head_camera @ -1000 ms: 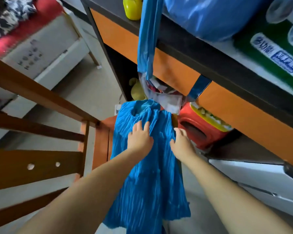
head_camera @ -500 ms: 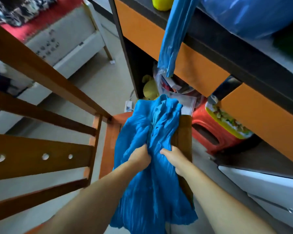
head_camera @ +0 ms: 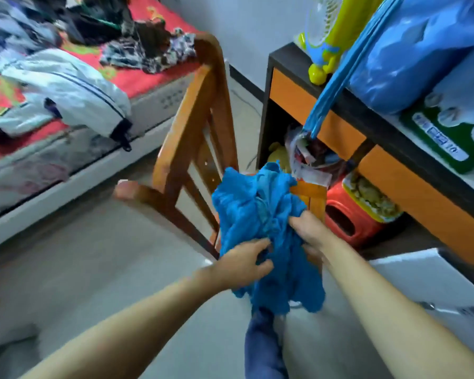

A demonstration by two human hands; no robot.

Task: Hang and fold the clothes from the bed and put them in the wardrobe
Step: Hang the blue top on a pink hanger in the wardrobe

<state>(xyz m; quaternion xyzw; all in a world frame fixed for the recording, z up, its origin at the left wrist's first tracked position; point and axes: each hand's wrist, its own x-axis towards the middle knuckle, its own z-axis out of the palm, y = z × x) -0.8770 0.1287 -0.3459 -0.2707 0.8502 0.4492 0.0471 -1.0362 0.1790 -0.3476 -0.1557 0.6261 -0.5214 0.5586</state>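
A crumpled bright blue pleated garment (head_camera: 253, 212) is bunched between my hands above the seat of a wooden chair (head_camera: 195, 138). My left hand (head_camera: 244, 259) grips its lower left part, fingers curled into the cloth. My right hand (head_camera: 308, 231) grips the right side, fingertips hidden in the folds. At the upper left stands the bed (head_camera: 148, 80) with a red sheet. On it lie a white jacket (head_camera: 71, 91) with dark trim, a patterned black-and-white garment (head_camera: 151, 54) and other dark clothes (head_camera: 93, 20).
An orange-and-black desk (head_camera: 340, 132) stands at the right, with a blue bag (head_camera: 411, 50), a yellow fan (head_camera: 331, 31) and a green box (head_camera: 443, 140) on top. A red plastic stool (head_camera: 348, 220) sits under it. A white unit (head_camera: 433, 291) is at the lower right. My leg in jeans (head_camera: 263, 348) is below.
The garment went from hanging flat over the chair to a bunched bundle lifted in both hands. My view has swung left and up, bringing the bed into sight.
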